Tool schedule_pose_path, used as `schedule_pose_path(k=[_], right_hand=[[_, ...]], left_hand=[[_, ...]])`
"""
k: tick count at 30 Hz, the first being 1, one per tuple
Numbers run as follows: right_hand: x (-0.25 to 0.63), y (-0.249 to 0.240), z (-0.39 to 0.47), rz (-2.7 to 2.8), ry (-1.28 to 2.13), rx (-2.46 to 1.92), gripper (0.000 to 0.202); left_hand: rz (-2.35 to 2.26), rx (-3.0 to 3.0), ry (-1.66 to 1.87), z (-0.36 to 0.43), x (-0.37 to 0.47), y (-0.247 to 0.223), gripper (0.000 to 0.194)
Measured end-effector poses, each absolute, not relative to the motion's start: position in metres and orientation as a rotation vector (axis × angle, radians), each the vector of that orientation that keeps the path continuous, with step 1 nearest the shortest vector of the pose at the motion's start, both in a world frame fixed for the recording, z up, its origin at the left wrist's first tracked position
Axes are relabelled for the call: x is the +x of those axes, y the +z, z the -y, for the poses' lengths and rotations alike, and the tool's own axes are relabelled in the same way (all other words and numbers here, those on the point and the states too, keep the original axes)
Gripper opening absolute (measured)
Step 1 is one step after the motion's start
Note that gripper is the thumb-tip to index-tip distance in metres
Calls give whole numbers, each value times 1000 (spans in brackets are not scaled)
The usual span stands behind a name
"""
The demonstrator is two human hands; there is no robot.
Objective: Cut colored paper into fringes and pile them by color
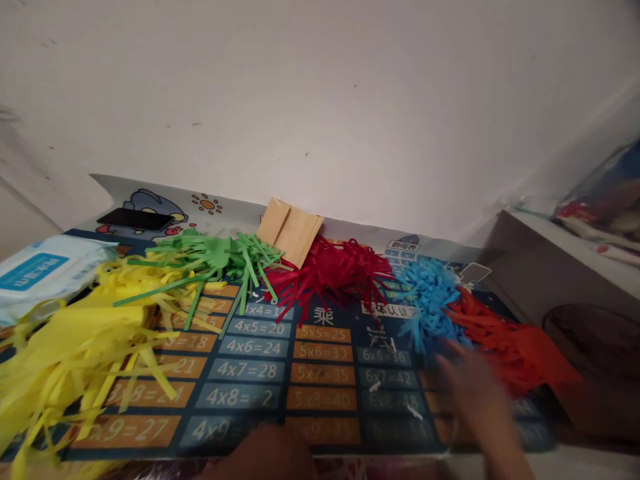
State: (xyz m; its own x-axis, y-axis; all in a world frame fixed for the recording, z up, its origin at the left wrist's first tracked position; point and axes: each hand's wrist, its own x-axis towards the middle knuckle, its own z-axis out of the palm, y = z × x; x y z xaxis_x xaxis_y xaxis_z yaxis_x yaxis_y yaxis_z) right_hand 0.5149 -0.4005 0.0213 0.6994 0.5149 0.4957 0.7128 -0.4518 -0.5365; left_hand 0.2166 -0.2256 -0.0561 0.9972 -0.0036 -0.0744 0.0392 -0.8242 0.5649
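My right hand [475, 393], smeared by motion, is at the near edge of the blue fringed paper [433, 297]. Its fingers look stretched out and apart, with nothing visible in them; whether they touch the paper I cannot tell. Just beside it lies an orange-red fringed paper bundle [505, 343]. What seems to be my left hand [265, 453] shows only as a blurred shape at the bottom edge, fingers hidden. Dark red fringed paper [335, 273] lies mid-table, with green fringed paper [220, 257] and yellow fringed paper [105, 333] to the left.
A multiplication-table mat [320, 373] covers the tabletop and curls up against the wall. A tan folded card [290, 230] stands behind the red fringe. Back left are a black phone [135, 219] and a wipes pack [50, 270]. A brown box [550, 287] borders the right.
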Motion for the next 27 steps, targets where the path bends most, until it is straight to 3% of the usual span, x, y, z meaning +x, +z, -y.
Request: schedule_pose_path(k=[2, 4, 6, 9, 13, 16, 19, 23, 27], right_hand=[[495, 4, 332, 1364, -318, -2117, 28], [478, -7, 262, 1641, -362, -2035, 25], [473, -11, 206, 1722, -392, -2069, 33], [489, -7, 158, 1681, -386, -2115, 16], [517, 14, 147, 1568, -419, -2143, 13], [511, 36, 151, 1595, -434, -2146, 11], [488, 53, 159, 1709, -461, -2116, 12], [462, 54, 184, 1612, -425, -1942, 14], [436, 29, 209, 1332, -188, -1642, 16]], left_hand=[[43, 2637, -30, 208, 239, -22, 9], [-106, 2678, 75, 191, 260, 7, 11], [-289, 2646, 155, 177, 274, 23, 10], [-359, 2557, 295, 159, 278, 25, 6], [-388, 2548, 627, 134, 281, 19, 11], [-518, 2629, 1017, 118, 309, 26, 38], [-565, 2746, 1073, 105, 347, 35, 55], [-510, 2785, 937, 83, 369, 42, 39], [-529, 2715, 1074, 67, 351, 49, 22]])
